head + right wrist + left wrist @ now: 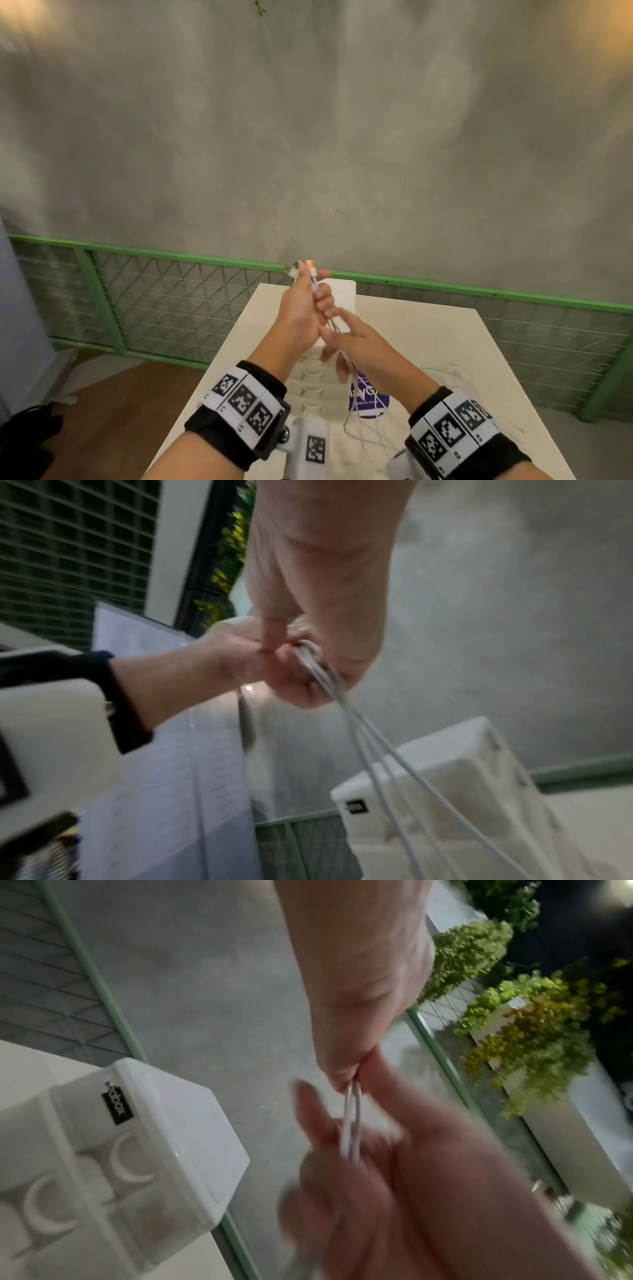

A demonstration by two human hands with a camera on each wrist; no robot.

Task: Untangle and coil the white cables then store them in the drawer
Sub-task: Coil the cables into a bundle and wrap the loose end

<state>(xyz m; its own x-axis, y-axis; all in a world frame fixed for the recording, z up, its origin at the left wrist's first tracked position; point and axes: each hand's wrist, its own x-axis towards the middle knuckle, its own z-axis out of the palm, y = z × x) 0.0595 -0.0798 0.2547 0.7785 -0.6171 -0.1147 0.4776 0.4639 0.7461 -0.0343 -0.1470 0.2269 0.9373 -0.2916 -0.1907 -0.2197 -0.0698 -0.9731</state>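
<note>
We're holding both hands up over the table (pixel 445 342), left hand (pixel 301 313) just above and left of right hand (pixel 363 342), touching. Cables (pixel 346 363) are running from the left fist down through the right hand onto the table. Drawer unit (pixel 322 380) is sitting on the table under the hands, railing (pixel 171 255) standing behind it.

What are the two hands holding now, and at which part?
The left hand grips the white cables just below their plug ends. The right hand has its fingers around the same strands lower down.
</note>
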